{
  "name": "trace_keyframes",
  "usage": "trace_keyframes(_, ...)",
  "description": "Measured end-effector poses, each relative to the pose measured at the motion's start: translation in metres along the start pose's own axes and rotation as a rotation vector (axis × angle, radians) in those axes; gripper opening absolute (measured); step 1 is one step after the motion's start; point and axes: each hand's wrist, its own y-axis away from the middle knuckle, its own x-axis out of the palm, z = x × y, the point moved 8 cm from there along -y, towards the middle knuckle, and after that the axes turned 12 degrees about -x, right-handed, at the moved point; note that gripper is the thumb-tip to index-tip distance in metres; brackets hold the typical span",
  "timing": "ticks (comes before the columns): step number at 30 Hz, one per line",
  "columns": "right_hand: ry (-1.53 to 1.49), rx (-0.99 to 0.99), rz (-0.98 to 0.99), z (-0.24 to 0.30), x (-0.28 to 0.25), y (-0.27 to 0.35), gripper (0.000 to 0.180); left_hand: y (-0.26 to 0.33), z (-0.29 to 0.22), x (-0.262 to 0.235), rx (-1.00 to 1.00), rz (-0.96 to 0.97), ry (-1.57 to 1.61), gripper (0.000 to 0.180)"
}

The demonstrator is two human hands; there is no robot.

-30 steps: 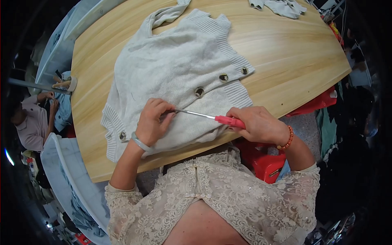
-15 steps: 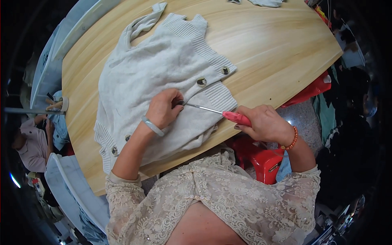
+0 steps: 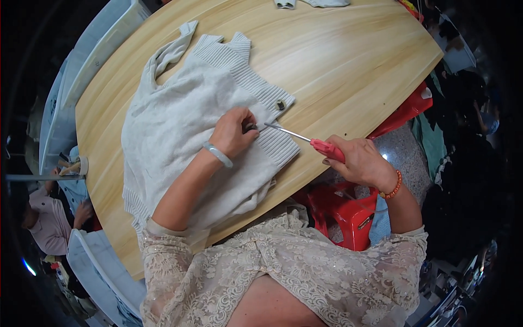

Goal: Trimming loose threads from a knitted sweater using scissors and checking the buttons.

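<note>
A pale grey knitted cardigan [image 3: 185, 103] with ribbed edges lies across the wooden table in front of me. My left hand [image 3: 234, 133], with a pale bangle at the wrist, pinches the front band around a dark button [image 3: 250, 127]. Another dark button [image 3: 280, 104] sits farther up the same band. In my right hand [image 3: 362, 161], a slim metal tool with a red handle [image 3: 328, 150] is gripped. Its shaft points left, and the tip is over the band just right of my left fingertips. Whether the tip touches the knit is unclear.
The light wooden table [image 3: 348, 71] has pale garments [image 3: 324, 2] at its far edge. White plastic bins [image 3: 98, 54] stand along the left side. A red stool [image 3: 354, 218] is below the near edge. Another person [image 3: 52, 218] sits at the far left.
My left hand has shifted up the band from one button to another. The tool has moved along with it, and its tip now stands slightly apart from my left fingers.
</note>
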Motion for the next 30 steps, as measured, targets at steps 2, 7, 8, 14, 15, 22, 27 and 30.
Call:
trace_keyframes(2, 0.007, 0.012, 0.036, -0.002, 0.004, 0.003, 0.030, 0.002, 0.004, 0.002, -0.103, 0.068, 0.055, 0.021)
trace_keyframes(7, -0.093, -0.038, -0.021, -0.016, 0.007, 0.006, 0.029, 0.009, -0.005, 0.005, 0.018, 0.046, 0.100, 0.016)
trace_keyframes(8, -0.097, -0.037, -0.024, -0.018, 0.007, 0.007, 0.029, 0.011, -0.010, 0.005, 0.061, 0.053, 0.081, 0.016)
trace_keyframes(14, -0.098, 0.025, -0.069, -0.035, 0.003, 0.015, 0.029, -0.004, -0.049, 0.004, 0.231, -0.016, -0.139, 0.018)
trace_keyframes(15, -0.099, 0.035, -0.090, -0.037, 0.000, 0.016, 0.029, -0.016, -0.052, 0.010, 0.198, -0.025, -0.085, 0.024)
trace_keyframes(22, 0.005, 0.196, -0.054, -0.055, -0.003, 0.024, 0.034, -0.072, -0.033, 0.060, 0.020, 0.169, -0.024, 0.021)
trace_keyframes(27, -0.015, 0.164, 0.031, -0.064, -0.001, 0.023, 0.037, -0.074, -0.028, 0.059, -0.006, 0.253, 0.123, 0.017)
trace_keyframes(30, -0.012, 0.116, 0.040, -0.069, -0.007, 0.008, 0.033, -0.073, -0.023, 0.056, -0.042, 0.307, 0.239, 0.015)
